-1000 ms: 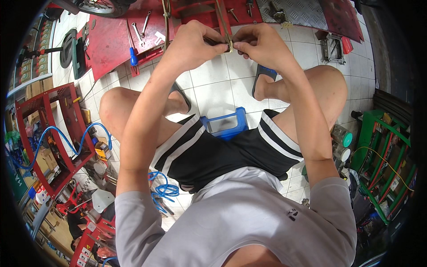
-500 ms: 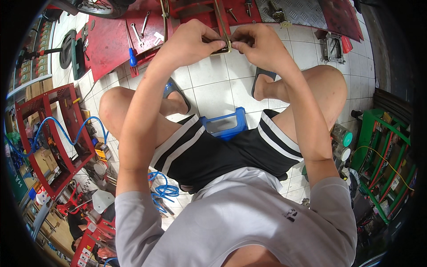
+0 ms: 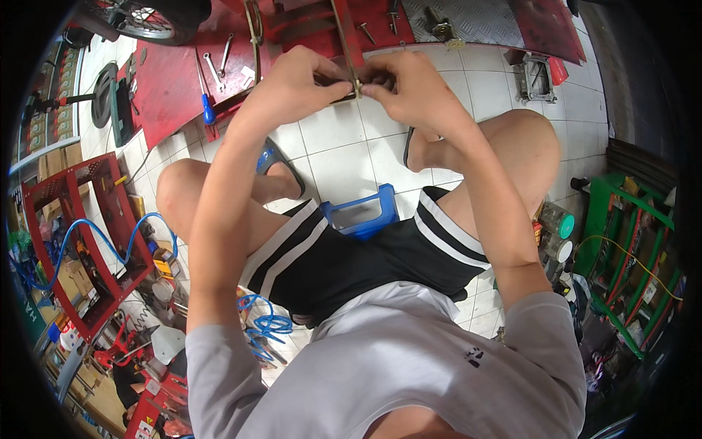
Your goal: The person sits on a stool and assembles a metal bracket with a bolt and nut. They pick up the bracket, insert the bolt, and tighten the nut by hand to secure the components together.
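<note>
A red metal frame (image 3: pixel 301 16) rests at the top of the view, one narrow arm (image 3: pixel 347 44) of it reaching toward me. At the arm's near end is a dull brass-coloured piece (image 3: pixel 357 89). From the left side, my left hand (image 3: pixel 298 84) is closed at this end, its thumb pressed close to it. My right hand (image 3: pixel 413 84) meets it from the other side with curled fingers and thumb. Both sets of fingertips are partly hidden, so any small part between them cannot be made out.
On the red workbench (image 3: pixel 164 88) lie a blue-handled screwdriver (image 3: pixel 208 110), wrenches (image 3: pixel 212 69) and bolts (image 3: pixel 365 33). A motorcycle wheel (image 3: pixel 150 20) stands at the upper left. Between my legs is a blue plastic stool (image 3: pixel 380 212); a green rack (image 3: pixel 607 241) stands right.
The view has shifted slightly, so the bench and frame sit a little further left. Both hands stay closed at the arm's end, with the fingers slightly rearranged.
</note>
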Demonstrator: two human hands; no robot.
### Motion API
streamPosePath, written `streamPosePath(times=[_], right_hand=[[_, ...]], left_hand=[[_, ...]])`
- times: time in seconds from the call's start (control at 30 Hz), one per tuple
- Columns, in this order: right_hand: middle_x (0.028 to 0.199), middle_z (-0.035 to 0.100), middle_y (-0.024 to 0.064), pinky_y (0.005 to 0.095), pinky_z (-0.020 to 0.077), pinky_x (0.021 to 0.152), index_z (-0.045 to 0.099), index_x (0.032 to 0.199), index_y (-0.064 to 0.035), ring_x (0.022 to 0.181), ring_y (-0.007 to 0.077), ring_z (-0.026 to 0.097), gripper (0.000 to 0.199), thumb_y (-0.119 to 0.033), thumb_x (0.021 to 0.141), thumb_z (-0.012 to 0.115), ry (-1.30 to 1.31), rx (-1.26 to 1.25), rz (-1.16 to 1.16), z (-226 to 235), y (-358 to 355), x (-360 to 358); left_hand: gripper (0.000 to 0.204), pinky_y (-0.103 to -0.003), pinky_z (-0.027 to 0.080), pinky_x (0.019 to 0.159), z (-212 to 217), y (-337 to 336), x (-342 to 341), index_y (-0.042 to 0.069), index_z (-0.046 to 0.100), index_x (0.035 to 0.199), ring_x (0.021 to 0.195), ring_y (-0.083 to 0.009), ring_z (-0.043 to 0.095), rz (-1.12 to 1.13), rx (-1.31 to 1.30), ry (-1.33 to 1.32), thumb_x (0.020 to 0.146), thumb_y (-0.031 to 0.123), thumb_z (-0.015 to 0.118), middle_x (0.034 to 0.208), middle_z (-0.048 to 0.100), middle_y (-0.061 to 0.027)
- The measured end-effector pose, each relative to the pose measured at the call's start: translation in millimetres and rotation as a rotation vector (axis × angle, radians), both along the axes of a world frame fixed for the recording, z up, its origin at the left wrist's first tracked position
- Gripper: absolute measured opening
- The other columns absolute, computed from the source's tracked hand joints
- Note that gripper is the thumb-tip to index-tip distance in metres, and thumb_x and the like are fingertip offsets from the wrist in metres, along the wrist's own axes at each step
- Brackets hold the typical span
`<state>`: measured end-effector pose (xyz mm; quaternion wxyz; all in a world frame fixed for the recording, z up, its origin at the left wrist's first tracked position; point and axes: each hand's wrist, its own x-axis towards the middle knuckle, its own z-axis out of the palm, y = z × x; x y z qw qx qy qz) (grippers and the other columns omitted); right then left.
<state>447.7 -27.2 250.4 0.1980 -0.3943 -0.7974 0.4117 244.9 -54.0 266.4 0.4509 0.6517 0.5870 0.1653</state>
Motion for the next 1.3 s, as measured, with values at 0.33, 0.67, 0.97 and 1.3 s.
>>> streamPosePath(times=[0.33,0.67,0.97,1.3], right_hand=[[0.082,0.068,0.0201,0.0368,0.0526,0.074,0.069,0.09,0.0029,0.078,0.0316,0.068,0.014,-0.004,0.079,0.063,0.04,0.0,-0.024,0.4,-2.3,-2.0],[0.073,0.064,0.0083,0.0273,0.0477,0.062,0.066,0.098,0.0055,0.064,0.0127,0.058,0.019,-0.006,0.084,0.062,0.013,-0.154,-0.027,-4.4,0.6,1.1],[0.071,0.06,0.0029,0.0249,0.046,0.06,0.065,0.094,0.0041,0.065,0.0094,0.056,0.013,-0.005,0.086,0.061,0.027,-0.175,-0.029,-11.6,0.1,-0.1],[0.072,0.063,0.0057,0.0263,0.0462,0.06,0.065,0.091,0.0039,0.065,0.0104,0.057,0.012,-0.005,0.084,0.061,-0.023,-0.099,-0.012,-7.6,1.6,-0.5]], left_hand=[[0.027,-0.031,0.051,0.068,-6.7,1.1,-2.1,-0.007,0.071,0.093,0.071,-0.0167,0.064,-0.004,0.017,-0.08,0.077,0.014,0.07,0.079,0.07,-0.016],[0.033,-0.035,0.053,0.074,17.3,-15.4,2.5,-0.006,0.068,0.101,0.076,-0.0293,0.067,-0.065,0.086,0.057,0.075,0.013,0.075,0.087,0.068,-0.0215],[0.024,-0.041,0.048,0.069,9.7,-31.9,-2.1,-0.006,0.067,0.097,0.069,-0.0372,0.061,-0.113,0.425,0.159,0.077,0.005,0.067,0.077,0.065,-0.02],[0.028,-0.029,0.044,0.06,12.4,-11.8,-9.6,-0.006,0.066,0.094,0.061,-0.0148,0.055,-0.099,0.059,0.089,0.094,0.02,0.057,0.066,0.06,-0.0145]])
